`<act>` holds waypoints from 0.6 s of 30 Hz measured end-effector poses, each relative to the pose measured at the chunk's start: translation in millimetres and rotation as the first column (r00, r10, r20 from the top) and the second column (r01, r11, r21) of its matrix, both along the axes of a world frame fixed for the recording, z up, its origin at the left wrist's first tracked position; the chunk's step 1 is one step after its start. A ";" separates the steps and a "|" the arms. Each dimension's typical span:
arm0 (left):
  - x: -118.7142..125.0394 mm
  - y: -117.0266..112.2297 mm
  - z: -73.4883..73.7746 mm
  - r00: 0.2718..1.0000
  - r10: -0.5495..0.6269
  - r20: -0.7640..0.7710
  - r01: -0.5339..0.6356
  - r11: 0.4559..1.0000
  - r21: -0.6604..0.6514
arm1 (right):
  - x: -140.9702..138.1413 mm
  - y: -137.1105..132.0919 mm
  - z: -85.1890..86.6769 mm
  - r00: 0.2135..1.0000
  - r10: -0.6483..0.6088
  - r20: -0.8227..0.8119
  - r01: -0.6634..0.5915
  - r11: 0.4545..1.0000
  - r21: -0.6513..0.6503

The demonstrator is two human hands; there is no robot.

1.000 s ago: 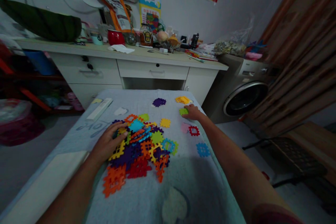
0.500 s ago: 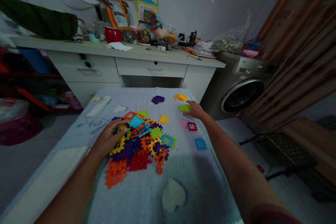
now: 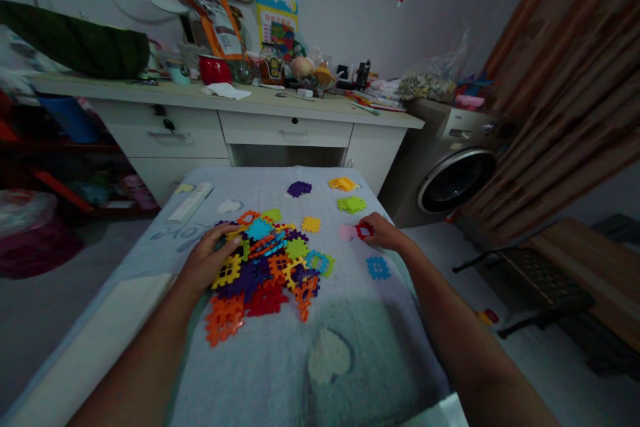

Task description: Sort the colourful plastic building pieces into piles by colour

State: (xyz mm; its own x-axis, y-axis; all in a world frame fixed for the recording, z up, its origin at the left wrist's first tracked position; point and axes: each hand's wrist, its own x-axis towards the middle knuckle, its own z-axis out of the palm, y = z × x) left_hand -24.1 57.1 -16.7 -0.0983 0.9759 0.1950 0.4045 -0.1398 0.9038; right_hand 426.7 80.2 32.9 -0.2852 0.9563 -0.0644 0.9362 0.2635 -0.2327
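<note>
My left hand (image 3: pixel 213 255) rests on the left edge of a heap of colourful plastic interlocking pieces (image 3: pixel 270 268), thumb and fingers apart. A yellow window-shaped piece (image 3: pixel 228 271) lies just beside its thumb. At the right side of the table, my right hand (image 3: pixel 384 232) has its fingers closed on the edge of a red square frame piece (image 3: pixel 365 231), which is still at cloth level. A blue window-shaped piece (image 3: pixel 378 268) lies nearer to me. Beyond that hand are small groups of green pieces (image 3: pixel 351 205), yellow-orange pieces (image 3: pixel 343 183) and purple pieces (image 3: pixel 299 189).
A single yellow piece (image 3: pixel 311 224) lies right of the heap. The table has a pale blue cloth (image 3: pixel 260 373), with a long white box (image 3: pixel 190 203) at its far left. Behind stands a cluttered white desk (image 3: pixel 287 127); a washing machine (image 3: pixel 450 167) is at the right.
My right hand has come back from the green pieces to the red frame piece and closed on it; the green piece now lies with its group. My left hand stays at the heap.
</note>
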 end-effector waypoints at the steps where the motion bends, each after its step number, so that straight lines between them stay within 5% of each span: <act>1: 0.8 -1.2 1.4 1.000 0.011 0.017 -0.011 1.000 -0.003 | 0.7 0.1 0.7 1.000 -0.021 -0.013 0.021 1.000 0.018; 6: 3.8 -4.9 7.2 0.998 0.022 0.065 -0.022 1.000 -0.015 | 6.5 -25.4 10.1 0.990 -0.109 -0.091 0.115 0.991 0.062; 13: 5.2 -6.4 7.9 0.994 0.011 0.112 -0.006 0.999 -0.040 | 3.5 -91.3 12.2 0.999 0.026 -0.023 -0.028 0.993 -0.115; 18: 3.1 -6.6 6.0 0.993 -0.002 0.114 0.007 0.999 -0.046 | 9.0 -94.3 8.7 1.000 -0.013 -0.013 0.013 0.999 -0.048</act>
State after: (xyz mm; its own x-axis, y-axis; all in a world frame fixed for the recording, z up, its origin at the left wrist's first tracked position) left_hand -21.0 50.5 -10.6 -0.1127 0.9841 0.1370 0.2982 -0.0980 0.9495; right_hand 435.6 -14.1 41.6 -0.2737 0.9559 -0.1065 0.9362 0.2395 -0.2571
